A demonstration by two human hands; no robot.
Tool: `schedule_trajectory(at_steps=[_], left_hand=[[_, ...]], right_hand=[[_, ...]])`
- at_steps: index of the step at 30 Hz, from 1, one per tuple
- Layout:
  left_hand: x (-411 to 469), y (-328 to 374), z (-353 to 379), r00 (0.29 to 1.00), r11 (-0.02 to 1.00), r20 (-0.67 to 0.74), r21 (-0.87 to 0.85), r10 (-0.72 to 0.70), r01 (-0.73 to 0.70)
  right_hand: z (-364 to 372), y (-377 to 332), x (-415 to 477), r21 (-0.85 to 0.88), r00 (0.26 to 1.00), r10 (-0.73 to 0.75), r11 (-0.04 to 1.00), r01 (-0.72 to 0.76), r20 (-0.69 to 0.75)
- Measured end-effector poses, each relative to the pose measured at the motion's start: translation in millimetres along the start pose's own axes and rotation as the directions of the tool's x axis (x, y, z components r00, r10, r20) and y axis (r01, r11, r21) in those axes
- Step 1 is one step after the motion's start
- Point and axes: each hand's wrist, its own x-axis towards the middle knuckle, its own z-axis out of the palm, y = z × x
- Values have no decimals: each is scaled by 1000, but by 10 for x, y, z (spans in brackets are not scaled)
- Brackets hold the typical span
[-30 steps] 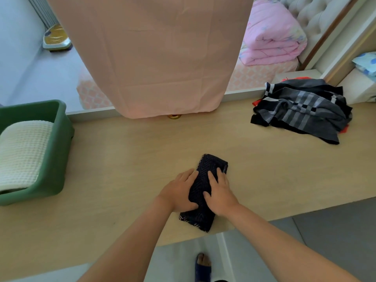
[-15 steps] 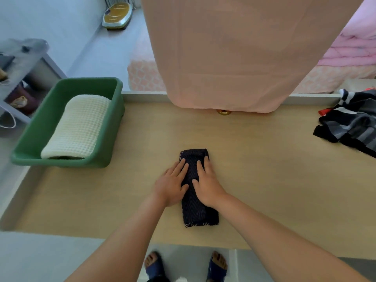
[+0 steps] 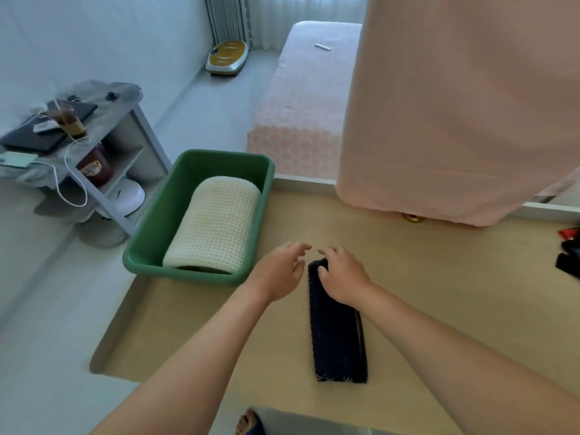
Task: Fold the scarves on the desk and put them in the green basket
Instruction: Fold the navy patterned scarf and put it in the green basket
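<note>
A dark navy scarf (image 3: 337,334), folded into a long narrow strip, lies on the wooden desk (image 3: 439,309). My right hand (image 3: 340,277) rests on the strip's far end with fingers curled over its tip. Just left of that end hovers my left hand (image 3: 277,271), fingers spread, holding nothing. The green basket (image 3: 157,246) stands at the desk's left corner with a folded cream waffle-knit scarf (image 3: 216,224) inside. At the right edge of the view, a bit of the dark scarf pile (image 3: 569,260) shows.
A pink cloth (image 3: 455,105) hangs over the desk's far edge. Behind it is a bed with a pink patterned cover (image 3: 301,114). A grey shelf unit (image 3: 78,146) with laptops, cables and a jar stands on the floor at left. My foot (image 3: 248,423) shows below the desk.
The view swung left, bringing the basket closer in and pushing the scarf pile to the edge. My left hand lifted off the dark scarf and both hands slid toward its far end.
</note>
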Motion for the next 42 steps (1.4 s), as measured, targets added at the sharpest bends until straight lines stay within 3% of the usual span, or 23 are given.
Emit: schedule_trajectory(at_steps=[3,6,8,11,15,21,23,25,27,29,31,34,38,42], left_hand=[[58,-245,-474,966,998,-254,45,49,-39],[47,-698,-840,935,985,-348,119,-75,123],[-23,-1043,-973,923,924,-303,220,-239,312],[-158,-1431,-1034,858,826,-175,235,-483,513],[-147,-1618,-988,827,826,-13,36,-562,562],[39,-1524,-940,901,889,173,-170,-399,426],[69,-1383,-867,918,920,216,-142,-332,366],[111,-1271,-781,911,928,216,-43,-352,369],[131,-1136,-744,903,907,97,98,-418,409],[142,-953,-742,917,904,-128,165,-377,394],[171,-729,-705,927,949,-307,158,-217,274],[218,-294,-533,924,997,-381,81,16,16],[170,250,-65,940,976,-273,-12,205,-217],[33,434,457,982,984,-75,45,173,-170]], right_hand=[[-155,-471,224,47,994,-97,994,99,-45],[-161,-930,392,96,976,-214,971,217,-36],[-74,-1194,457,78,964,-267,961,266,9],[136,-1462,547,-121,953,-290,947,299,82],[338,-1595,649,-410,933,-354,842,350,69],[229,-1516,717,-461,956,-284,860,220,-72],[152,-1390,732,-354,973,-220,917,185,-61],[67,-1222,703,-209,978,-205,958,196,-24],[-19,-1044,640,-95,972,-234,968,231,-21],[-114,-862,551,58,972,-211,974,218,-103],[-209,-628,450,142,971,-132,977,162,-201],[-274,-178,256,84,970,-21,996,42,-242],[-207,362,-73,45,984,175,984,-174,-32],[-3,665,-332,-39,949,251,968,-248,192]])
